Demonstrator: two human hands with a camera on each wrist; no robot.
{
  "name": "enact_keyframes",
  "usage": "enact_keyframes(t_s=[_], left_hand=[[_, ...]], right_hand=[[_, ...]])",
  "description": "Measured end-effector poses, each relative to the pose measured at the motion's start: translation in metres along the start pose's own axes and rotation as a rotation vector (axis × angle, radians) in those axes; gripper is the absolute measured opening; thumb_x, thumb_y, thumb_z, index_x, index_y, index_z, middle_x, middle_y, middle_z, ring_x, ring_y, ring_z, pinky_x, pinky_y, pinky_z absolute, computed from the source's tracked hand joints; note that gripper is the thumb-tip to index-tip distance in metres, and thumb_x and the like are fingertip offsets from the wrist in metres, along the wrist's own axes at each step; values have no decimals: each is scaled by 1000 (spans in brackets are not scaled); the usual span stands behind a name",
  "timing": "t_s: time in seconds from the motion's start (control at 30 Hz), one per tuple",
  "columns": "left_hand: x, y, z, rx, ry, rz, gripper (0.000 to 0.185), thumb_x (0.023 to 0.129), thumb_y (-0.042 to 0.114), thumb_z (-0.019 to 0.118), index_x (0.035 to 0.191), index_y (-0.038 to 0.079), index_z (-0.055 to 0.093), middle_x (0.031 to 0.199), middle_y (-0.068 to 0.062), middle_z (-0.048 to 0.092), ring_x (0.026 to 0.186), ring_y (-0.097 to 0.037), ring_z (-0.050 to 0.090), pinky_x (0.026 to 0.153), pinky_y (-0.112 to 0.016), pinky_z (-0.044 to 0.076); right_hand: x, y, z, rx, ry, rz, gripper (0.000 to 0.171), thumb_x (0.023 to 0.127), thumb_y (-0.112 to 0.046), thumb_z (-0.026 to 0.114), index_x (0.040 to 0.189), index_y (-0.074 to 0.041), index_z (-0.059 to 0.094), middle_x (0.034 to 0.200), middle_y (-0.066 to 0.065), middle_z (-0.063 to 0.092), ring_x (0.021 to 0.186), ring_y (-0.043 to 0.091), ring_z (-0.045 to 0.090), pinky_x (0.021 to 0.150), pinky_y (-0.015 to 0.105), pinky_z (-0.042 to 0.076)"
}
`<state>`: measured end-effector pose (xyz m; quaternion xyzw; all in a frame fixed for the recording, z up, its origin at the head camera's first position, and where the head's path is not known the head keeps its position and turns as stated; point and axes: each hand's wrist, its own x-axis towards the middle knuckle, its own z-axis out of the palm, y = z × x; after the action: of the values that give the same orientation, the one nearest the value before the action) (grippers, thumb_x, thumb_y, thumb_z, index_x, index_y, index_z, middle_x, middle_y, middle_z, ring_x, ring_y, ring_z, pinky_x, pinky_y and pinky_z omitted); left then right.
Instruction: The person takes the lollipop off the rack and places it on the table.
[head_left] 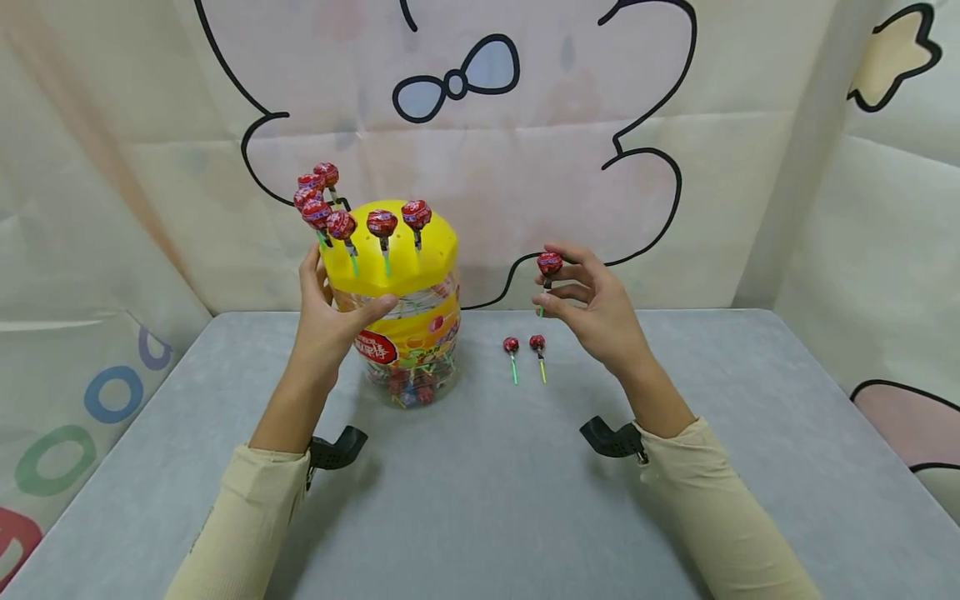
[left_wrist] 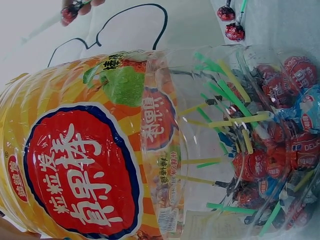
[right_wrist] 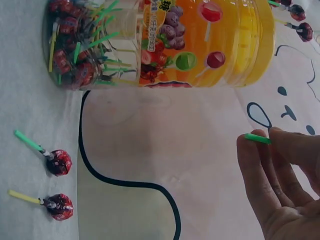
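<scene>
A clear plastic candy jar (head_left: 412,337) with a yellow-orange label stands left of centre on the table. Its yellow lid (head_left: 431,254) carries several red-wrapped lollipops (head_left: 382,222), upright by their sticks along the left and front. My left hand (head_left: 324,325) grips the jar's upper left side just below the lid, thumb across the front. To the right, my right hand (head_left: 600,312) pinches a red lollipop (head_left: 550,263) in the air, candy end up; its green stick (right_wrist: 257,138) shows between the fingertips in the right wrist view. More lollipops (left_wrist: 250,165) fill the jar's bottom.
Two loose lollipops, one with a green stick (head_left: 514,368) and one with a yellow stick (head_left: 543,368), lie on the grey table (head_left: 480,500) between jar and right hand. A printed cloth backdrop (head_left: 480,167) hangs behind the table.
</scene>
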<state>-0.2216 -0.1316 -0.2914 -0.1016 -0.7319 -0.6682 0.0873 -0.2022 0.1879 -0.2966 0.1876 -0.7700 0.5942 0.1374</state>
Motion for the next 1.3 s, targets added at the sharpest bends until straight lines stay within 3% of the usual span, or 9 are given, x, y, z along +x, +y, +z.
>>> enact_keyframes(t_s=[0.1, 0.37, 0.8, 1.3], left_hand=[[1, 0, 1, 0, -5, -1, 98, 87, 20, 77, 155, 35, 8, 159, -4, 18, 142, -26, 28, 118, -56, 33], [2, -1, 4, 8, -9, -5, 99, 86, 21, 78, 155, 34, 8, 159, -4, 18, 142, -26, 28, 118, -55, 35], [1, 1, 1, 13, -10, -10, 99, 86, 22, 78, 155, 35, 8, 158, -4, 18, 142, -27, 28, 117, -55, 36], [0, 1, -1, 15, -4, -15, 99, 86, 24, 78, 155, 36, 7, 159, -4, 19, 143, -27, 29, 118, -56, 33]], right_hand=[[0, 3, -3, -17, -11, 37, 63, 89, -2, 72, 144, -23, 49, 122, 21, 60, 94, 25, 70, 77, 29, 62], [0, 11, -8, -73, -43, 97, 66, 89, -2, 71, 146, -24, 45, 121, 16, 59, 97, 27, 71, 80, 34, 62], [6, 26, -19, -132, -98, 172, 64, 93, 3, 65, 148, -18, 41, 124, 22, 59, 93, 17, 71, 80, 28, 61], [8, 42, -28, -223, -177, 220, 65, 96, 3, 60, 153, -17, 36, 122, 24, 65, 104, 32, 68, 84, 31, 61]])
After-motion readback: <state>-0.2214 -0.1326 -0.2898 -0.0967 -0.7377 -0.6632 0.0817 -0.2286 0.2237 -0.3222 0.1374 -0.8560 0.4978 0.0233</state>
